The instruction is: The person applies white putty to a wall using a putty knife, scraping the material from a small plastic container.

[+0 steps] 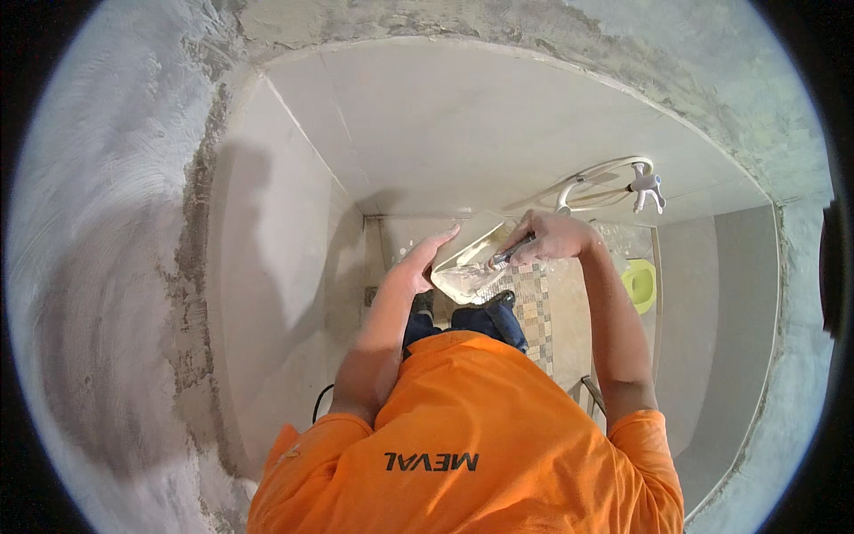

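My left hand (427,258) holds the left side of a white, open tub (481,238) in front of my body, fingers along its side. The tub is tilted, and whitish paste (460,282) coats its inside. From the right, my right hand (555,235) grips a dark-handled putty knife (500,259), with its paste-smeared end inside the tub. Pale smears mark the fingers of both hands. The far end of the tub is partly covered by my right hand.
Light panels line the walls, with rough grey plaster (116,222) above them and at the left. A tap (647,186) with a looped hose is on the far right wall. Below are a yellow-green basin (639,286), mosaic floor tiles (535,307) and a metal frame (589,392).
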`<state>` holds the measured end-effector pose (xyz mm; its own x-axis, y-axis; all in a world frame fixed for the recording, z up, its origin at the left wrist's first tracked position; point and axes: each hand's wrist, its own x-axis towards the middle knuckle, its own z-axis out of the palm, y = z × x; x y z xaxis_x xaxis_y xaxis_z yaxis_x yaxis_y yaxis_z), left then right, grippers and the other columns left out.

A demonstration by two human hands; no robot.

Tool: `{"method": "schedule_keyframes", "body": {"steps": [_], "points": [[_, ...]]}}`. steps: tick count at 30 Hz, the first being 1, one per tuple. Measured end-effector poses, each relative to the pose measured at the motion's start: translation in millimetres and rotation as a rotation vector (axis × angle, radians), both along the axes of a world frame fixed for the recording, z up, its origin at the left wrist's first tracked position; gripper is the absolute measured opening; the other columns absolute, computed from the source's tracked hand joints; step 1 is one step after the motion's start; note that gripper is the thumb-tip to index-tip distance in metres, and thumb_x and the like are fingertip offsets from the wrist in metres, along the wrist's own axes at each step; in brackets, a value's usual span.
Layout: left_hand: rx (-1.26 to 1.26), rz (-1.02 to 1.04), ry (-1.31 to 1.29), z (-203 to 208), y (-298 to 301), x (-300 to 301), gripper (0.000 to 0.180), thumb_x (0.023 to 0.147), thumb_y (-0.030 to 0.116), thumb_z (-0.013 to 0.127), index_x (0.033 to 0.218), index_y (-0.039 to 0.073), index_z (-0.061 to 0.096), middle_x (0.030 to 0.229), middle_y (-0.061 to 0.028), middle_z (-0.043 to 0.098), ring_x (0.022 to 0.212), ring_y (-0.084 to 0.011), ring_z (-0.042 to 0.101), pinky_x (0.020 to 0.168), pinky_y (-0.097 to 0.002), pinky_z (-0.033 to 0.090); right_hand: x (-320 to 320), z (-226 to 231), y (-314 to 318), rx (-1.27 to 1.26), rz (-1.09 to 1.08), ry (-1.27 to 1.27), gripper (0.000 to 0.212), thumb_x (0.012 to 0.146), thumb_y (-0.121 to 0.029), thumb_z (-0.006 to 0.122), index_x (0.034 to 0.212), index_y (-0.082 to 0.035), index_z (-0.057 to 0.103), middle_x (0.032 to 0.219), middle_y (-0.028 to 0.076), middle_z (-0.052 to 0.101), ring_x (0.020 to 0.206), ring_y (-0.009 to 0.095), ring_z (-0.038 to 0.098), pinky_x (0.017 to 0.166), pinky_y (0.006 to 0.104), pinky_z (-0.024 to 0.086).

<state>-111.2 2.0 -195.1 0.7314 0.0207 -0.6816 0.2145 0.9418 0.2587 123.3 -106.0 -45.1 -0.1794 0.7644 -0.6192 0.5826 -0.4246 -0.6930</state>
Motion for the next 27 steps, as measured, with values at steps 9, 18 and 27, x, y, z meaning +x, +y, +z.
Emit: {"method": "schedule_keyframes", "body": {"steps": [9,18,27], "points": [[-0.091,0.2,-0.189,-2.2,20.0,1.2,0.063,0.104,0.055,0.053,0.142,0.005,0.055,0.13,-0.0149,0.067,0.116,-0.0309,0.068,0.1,-0.0494,0.056,21.5,13.1,-11.6,0.02,-0.286,0.424,0.041,0.081,-0.017,0.08,0.117,0.0,0.077,0.081,0.006,0.073,0.061,0.012,0.058,0.052,0.0264,0.041],[-0.081,0.385,-0.318,57.2,4.1,40.4,0.042,0.106,0.035,0.049,0.13,0.004,0.063,0.122,-0.0132,0.071,0.107,-0.0292,0.072,0.09,-0.0479,0.063,13.9,-27.4,-106.5,0.48,-0.967,1.17,0.039,0.089,-0.024,0.075,0.116,0.003,0.066,0.075,0.005,0.061,0.06,0.012,0.054,0.053,0.0251,0.04],[-0.035,0.517,-0.545,92.2,-2.1,80.5,0.046,0.104,0.038,0.043,0.135,0.009,0.061,0.127,-0.009,0.069,0.108,-0.0292,0.071,0.089,-0.0464,0.061,-12.8,14.3,-140.0,0.574,-1.156,1.053,0.041,0.088,-0.016,0.071,0.124,-0.005,0.056,0.075,0.006,0.053,0.056,0.015,0.048,0.057,0.0273,0.039]]}}
